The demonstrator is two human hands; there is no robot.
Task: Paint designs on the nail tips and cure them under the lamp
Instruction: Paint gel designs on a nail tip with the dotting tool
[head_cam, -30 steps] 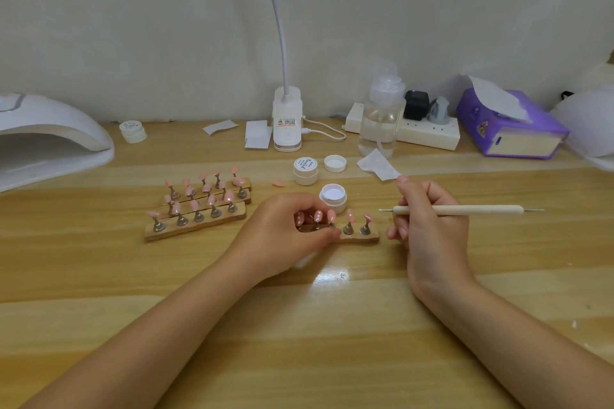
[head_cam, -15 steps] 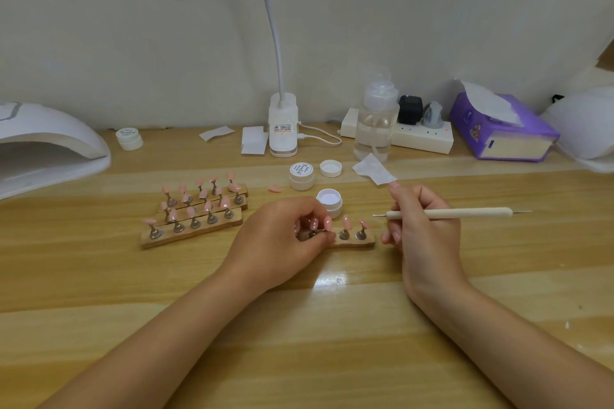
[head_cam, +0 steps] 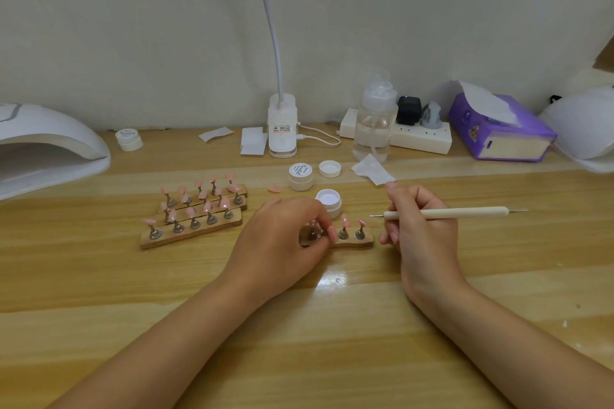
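Soft, even light fills the scene, bright enough to read colours without harsh contrast. A white glare patch sits on the glossy pale wooden tabletop [head_cam: 335, 279] just nearer the camera than where the left hand [head_cam: 282, 239] grips, between the two wrists. Faint shadows lie under both forearms. Wide-angle distortion bows the table's far edge and stretches the forearms toward the lower corners. Small print on the jars is too soft to read.
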